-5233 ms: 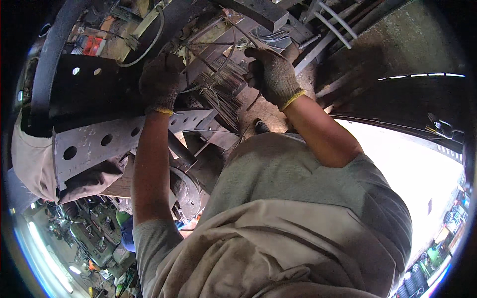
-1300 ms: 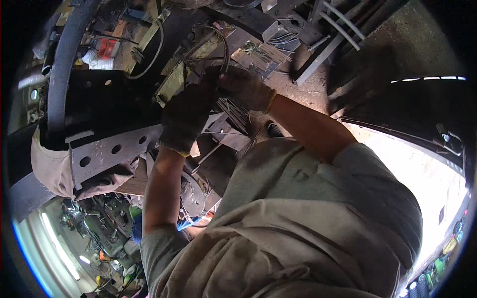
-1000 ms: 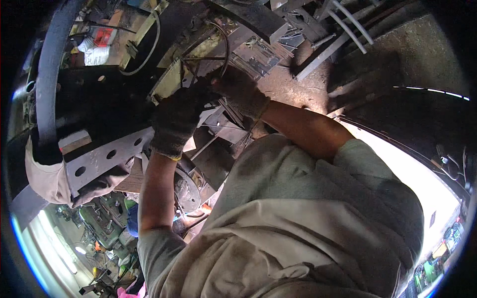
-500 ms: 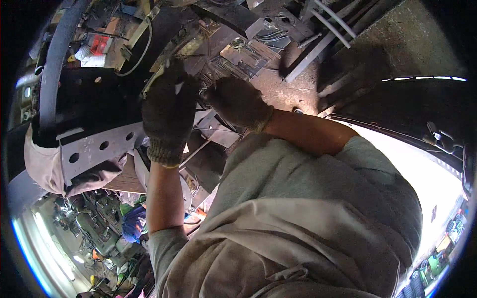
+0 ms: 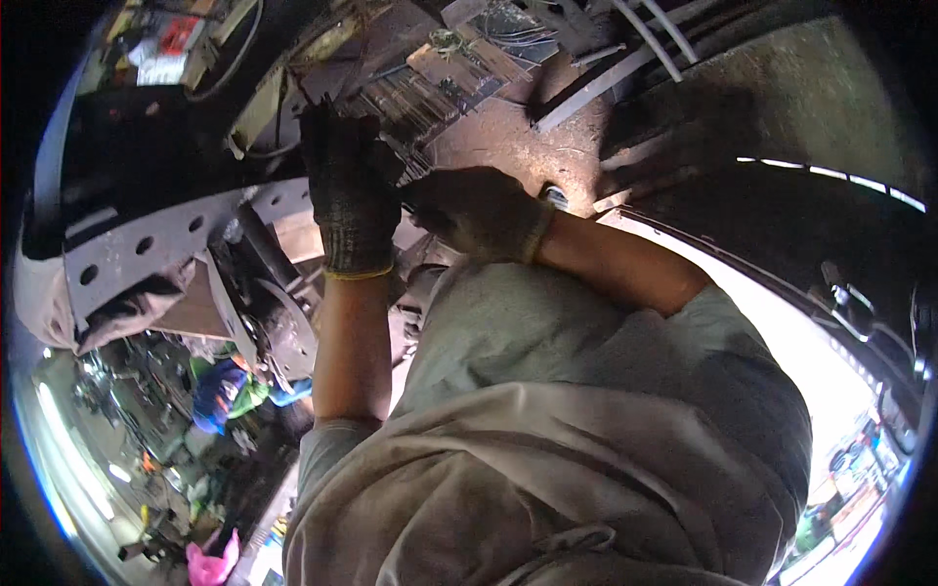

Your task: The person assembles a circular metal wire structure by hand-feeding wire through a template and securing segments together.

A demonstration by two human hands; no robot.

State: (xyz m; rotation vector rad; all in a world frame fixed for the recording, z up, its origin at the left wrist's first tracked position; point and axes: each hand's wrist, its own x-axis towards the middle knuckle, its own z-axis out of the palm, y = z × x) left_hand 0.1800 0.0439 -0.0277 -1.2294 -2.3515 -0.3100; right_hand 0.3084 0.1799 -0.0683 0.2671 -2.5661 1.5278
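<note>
The left hand (image 5: 350, 186), gloved in dark knit, reaches to the far side with its fingers pointing away from the body; its cuff (image 5: 360, 256) has a thin yellow edge. The right hand (image 5: 474, 210), gloved alike, is turned to the left with its fingers bent, their tips near the left wrist. The palms are hidden and the gloves are in shade, so I cannot tell whether either hand is gripping something or is loose.

Thin rods (image 5: 405, 103) lie in a bundle beyond the hands, a little to the right of the left hand's fingertips. To their right the brown floor (image 5: 518, 146) shows, with a metal bar (image 5: 581, 98) slanting across it and two pale pipes (image 5: 650, 39) farther off.

On the left, a grey beam (image 5: 145, 244) with a row of round holes runs toward the left hand, and a tan cloth (image 5: 147, 303) hangs against its near side. A red box (image 5: 180, 34) sits at the far left. At the near left are a lit tube (image 5: 73, 454) and a pink bag (image 5: 213, 562). The person's grey shirt (image 5: 537, 322) fills the middle, near side.
</note>
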